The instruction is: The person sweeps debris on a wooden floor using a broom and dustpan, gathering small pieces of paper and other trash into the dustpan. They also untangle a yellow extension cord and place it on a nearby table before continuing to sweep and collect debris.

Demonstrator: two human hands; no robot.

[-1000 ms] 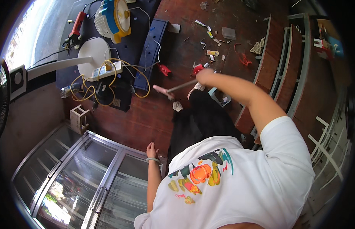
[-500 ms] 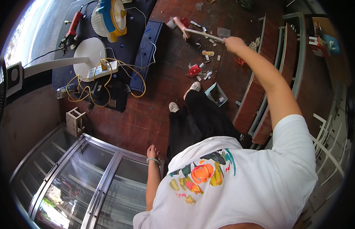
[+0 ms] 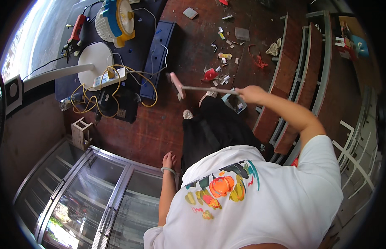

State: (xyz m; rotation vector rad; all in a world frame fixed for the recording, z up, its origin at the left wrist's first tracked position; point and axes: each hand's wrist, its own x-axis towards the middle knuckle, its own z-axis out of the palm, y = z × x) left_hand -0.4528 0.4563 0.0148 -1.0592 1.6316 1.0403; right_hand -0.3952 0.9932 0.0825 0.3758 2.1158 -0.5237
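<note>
My right hand (image 3: 250, 94) is stretched out forward and grips the thin grey handle of a hammer (image 3: 209, 89). Its pink head (image 3: 175, 85) points left, above the red floor and in front of my dark trousers. My left hand (image 3: 168, 160), with a pale wristband, rests flat on the top edge of a glass cabinet (image 3: 118, 189) with a metal frame at the lower left. It holds nothing. I wear a white shirt with a coloured print.
Small debris and a red scrap (image 3: 210, 75) litter the floor ahead. At the left lie a yellow cable (image 3: 93, 99), a white round base (image 3: 94, 62), a blue and yellow device (image 3: 116, 20) and a red tool (image 3: 75, 28). Wooden frames (image 3: 292, 70) stand at the right. A small wooden box (image 3: 81, 133) stands beside the cabinet.
The hammer went from low in front of me up and far forward, and has now swung back down to the left. My left hand stayed on the cabinet.
</note>
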